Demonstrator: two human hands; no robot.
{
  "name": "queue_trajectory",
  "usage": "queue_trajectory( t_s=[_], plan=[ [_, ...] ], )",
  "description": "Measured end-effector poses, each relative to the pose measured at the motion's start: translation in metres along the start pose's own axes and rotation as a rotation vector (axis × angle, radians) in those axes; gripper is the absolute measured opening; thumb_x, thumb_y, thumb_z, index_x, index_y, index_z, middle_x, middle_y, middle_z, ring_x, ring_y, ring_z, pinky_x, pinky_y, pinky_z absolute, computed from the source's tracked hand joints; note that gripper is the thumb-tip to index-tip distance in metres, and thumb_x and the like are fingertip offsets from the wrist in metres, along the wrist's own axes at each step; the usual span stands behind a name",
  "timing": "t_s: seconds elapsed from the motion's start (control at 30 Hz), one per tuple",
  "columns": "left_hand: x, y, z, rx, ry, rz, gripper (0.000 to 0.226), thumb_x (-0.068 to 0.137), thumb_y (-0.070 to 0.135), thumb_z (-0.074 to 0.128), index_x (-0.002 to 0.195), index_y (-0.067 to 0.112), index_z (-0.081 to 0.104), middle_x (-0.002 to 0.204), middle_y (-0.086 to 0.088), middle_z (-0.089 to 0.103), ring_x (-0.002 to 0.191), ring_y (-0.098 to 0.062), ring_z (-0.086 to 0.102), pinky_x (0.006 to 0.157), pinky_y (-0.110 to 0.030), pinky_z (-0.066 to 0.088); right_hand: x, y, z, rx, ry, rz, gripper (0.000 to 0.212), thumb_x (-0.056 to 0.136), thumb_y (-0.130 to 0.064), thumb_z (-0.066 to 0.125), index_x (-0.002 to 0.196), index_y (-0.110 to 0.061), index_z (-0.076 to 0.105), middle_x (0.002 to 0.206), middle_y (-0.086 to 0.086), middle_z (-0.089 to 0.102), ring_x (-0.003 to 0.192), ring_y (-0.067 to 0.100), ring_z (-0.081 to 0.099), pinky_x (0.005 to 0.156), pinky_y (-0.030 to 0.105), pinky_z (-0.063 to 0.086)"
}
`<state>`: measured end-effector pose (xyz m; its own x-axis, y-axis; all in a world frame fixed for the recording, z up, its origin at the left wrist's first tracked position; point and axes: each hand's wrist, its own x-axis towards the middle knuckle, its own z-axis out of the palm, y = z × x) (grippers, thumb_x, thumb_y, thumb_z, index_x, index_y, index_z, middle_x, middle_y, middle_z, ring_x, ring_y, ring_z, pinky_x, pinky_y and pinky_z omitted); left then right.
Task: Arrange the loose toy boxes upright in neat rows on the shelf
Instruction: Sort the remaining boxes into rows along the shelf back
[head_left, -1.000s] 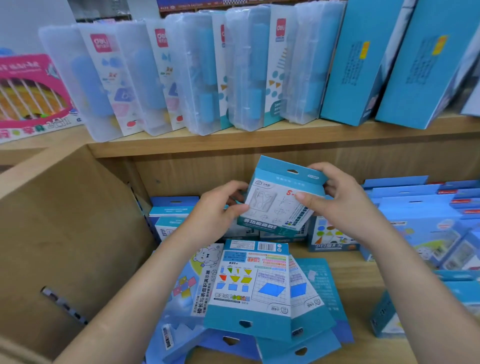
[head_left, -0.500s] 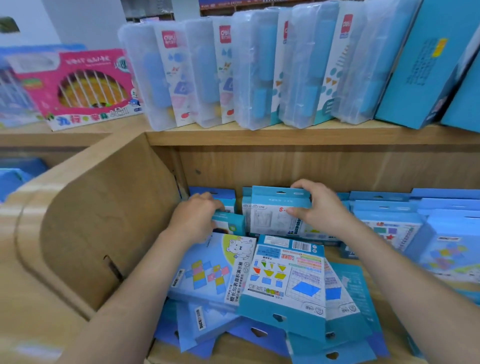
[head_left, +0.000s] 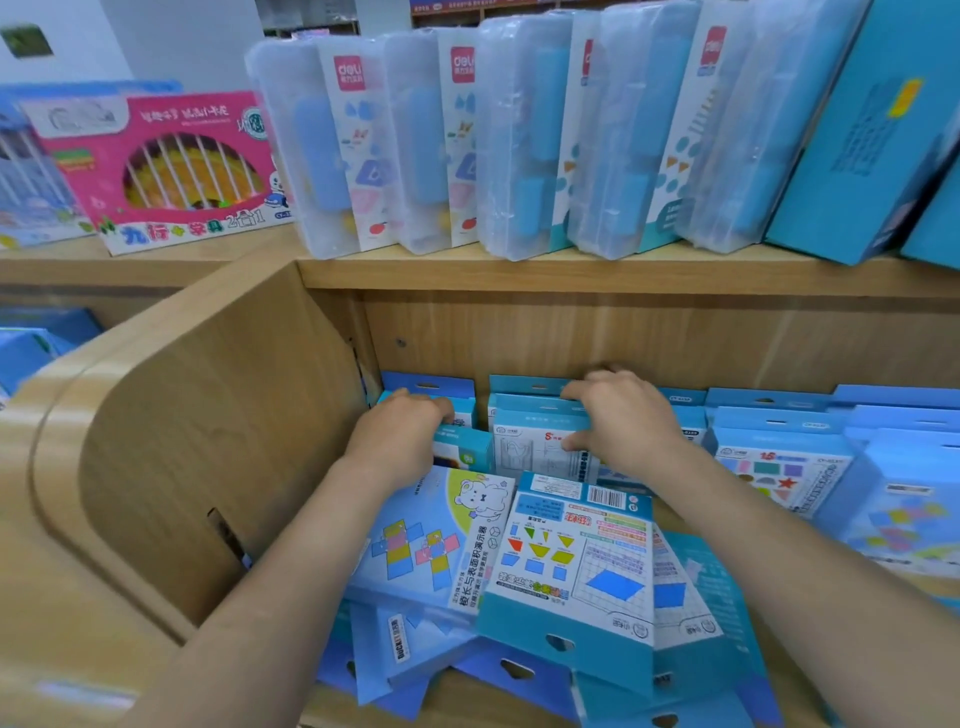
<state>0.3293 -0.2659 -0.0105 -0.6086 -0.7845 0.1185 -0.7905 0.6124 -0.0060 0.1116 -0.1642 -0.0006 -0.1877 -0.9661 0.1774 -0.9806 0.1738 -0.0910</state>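
A white-fronted toy box (head_left: 540, 449) is held upright in the back row of the lower shelf (head_left: 571, 338), pinched at its blue top edge by the right hand (head_left: 623, 421), with the thumb on the front and the fingers hooked behind. Just beside it, a smaller teal box (head_left: 465, 452) is gripped from above by the curled left hand (head_left: 402, 434). A loose heap of flat boxes (head_left: 566, 566) is seen lying in front.
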Motion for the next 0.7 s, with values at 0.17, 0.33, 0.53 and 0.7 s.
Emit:
queue_trajectory(
  t_s=[0.17,0.33,0.53,0.7],
  plan=[
    [-0.004,0.0,-0.002,-0.02,-0.007,0.007,0.048,0.085,0.008,0.059,0.125,0.034,0.051,0.116,0.001,0.061,0.108,-0.019,0.05,0.079,-0.036,0.049,0.0,0.003,-0.001,0.103,0.003,-0.03,0.06,0.075,-0.041,0.075,0.128,-0.024,0.053,0.112,-0.002,0.058,0.11,0.022,0.049,0.089,0.039,0.046],
    [-0.012,0.002,-0.015,-0.047,0.04,0.026,0.04,0.083,0.007,0.06,0.117,0.027,0.055,0.113,0.004,0.059,0.105,-0.017,0.05,0.079,-0.037,0.048,0.001,0.008,0.004,0.212,0.031,-0.005,0.061,0.075,-0.04,0.076,0.129,-0.024,0.054,0.119,-0.004,0.057,0.113,0.02,0.048,0.09,0.035,0.044],
    [-0.029,0.005,-0.071,-0.146,0.338,0.141,0.039,0.08,0.002,0.062,0.112,0.023,0.056,0.11,0.008,0.056,0.103,-0.015,0.048,0.079,-0.033,0.046,0.005,0.003,0.011,0.147,0.051,-0.02,0.058,0.078,-0.046,0.07,0.13,-0.032,0.05,0.122,-0.005,0.055,0.115,0.022,0.046,0.093,0.039,0.036],
    [-0.048,0.006,-0.102,-0.525,0.54,0.16,0.037,0.081,-0.005,0.063,0.111,0.015,0.054,0.107,0.009,0.051,0.099,-0.001,0.046,0.078,-0.003,0.037,-0.006,0.006,-0.024,0.248,-0.044,0.019,0.07,0.078,-0.04,0.072,0.137,-0.045,0.035,0.135,0.002,0.047,0.131,0.027,0.034,0.102,0.044,0.032]
  ],
)
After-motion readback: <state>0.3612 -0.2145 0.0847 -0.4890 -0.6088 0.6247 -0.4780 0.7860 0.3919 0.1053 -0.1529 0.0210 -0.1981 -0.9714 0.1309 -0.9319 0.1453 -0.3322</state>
